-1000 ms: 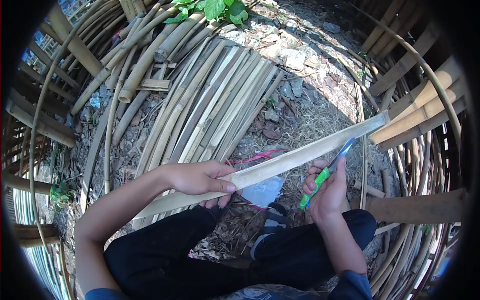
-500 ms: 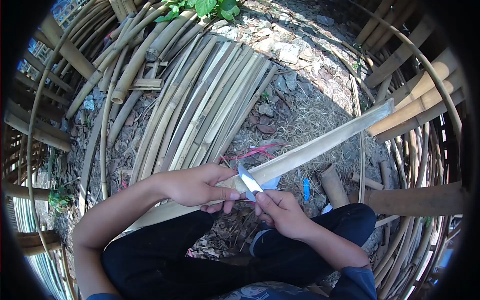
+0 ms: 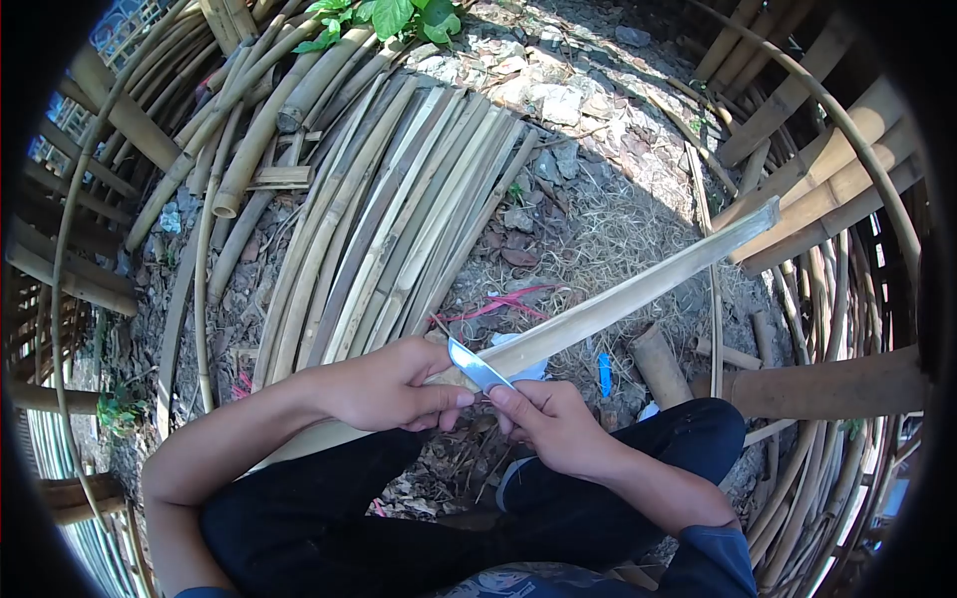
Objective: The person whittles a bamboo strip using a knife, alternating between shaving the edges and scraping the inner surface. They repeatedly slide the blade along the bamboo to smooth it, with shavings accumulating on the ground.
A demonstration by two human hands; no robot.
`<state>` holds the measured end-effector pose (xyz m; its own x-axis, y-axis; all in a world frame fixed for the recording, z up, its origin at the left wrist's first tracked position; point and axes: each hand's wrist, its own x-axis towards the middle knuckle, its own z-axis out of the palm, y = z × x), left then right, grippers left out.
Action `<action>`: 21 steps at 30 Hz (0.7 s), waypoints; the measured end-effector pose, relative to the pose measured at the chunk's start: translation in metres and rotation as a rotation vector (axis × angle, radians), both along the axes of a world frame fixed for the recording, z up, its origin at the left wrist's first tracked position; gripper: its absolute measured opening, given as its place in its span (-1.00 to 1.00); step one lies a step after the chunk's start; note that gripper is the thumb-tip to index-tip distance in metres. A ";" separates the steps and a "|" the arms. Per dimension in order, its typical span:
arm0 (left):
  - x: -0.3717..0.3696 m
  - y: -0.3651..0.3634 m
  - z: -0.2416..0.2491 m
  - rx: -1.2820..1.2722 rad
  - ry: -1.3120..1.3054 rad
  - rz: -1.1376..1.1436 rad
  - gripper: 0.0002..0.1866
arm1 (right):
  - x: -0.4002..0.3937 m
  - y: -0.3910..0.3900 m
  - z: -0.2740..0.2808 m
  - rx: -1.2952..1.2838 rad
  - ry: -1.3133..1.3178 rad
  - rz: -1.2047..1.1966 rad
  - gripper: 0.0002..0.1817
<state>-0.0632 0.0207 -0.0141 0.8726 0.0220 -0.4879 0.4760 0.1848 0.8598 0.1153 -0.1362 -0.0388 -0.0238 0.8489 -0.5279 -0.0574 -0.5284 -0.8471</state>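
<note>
Across my lap runs a long split bamboo strip, its far end at the upper right. My left hand is closed around the strip near its middle, thumb toward the blade. In my right hand is a knife, its handle hidden by the fingers. The shiny blade lies across the strip, slanting up and left, close by my left fingertips. The strip's near end passes under my left forearm.
A row of split bamboo slats lies on the ground ahead. Bamboo poles stand at the right, and a thick bamboo pole sits below them. Pink string, a blue object and a short bamboo piece lie near the strip.
The knife blade has shifted left and tilted flatter over the strip, toward my left hand. My right hand has moved slightly left with it. The whole view has shifted a little.
</note>
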 end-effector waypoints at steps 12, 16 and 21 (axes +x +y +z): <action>-0.009 0.004 -0.002 0.010 0.049 0.073 -0.80 | 0.037 0.012 0.007 -0.078 0.044 -0.256 -0.46; -0.013 0.003 -0.007 -0.033 0.077 0.081 -0.81 | 0.029 0.005 -0.001 -0.026 -0.005 -0.195 -0.46; -0.007 -0.001 -0.002 0.027 0.092 0.045 -0.80 | 0.001 0.003 -0.001 0.043 -0.050 0.004 -0.44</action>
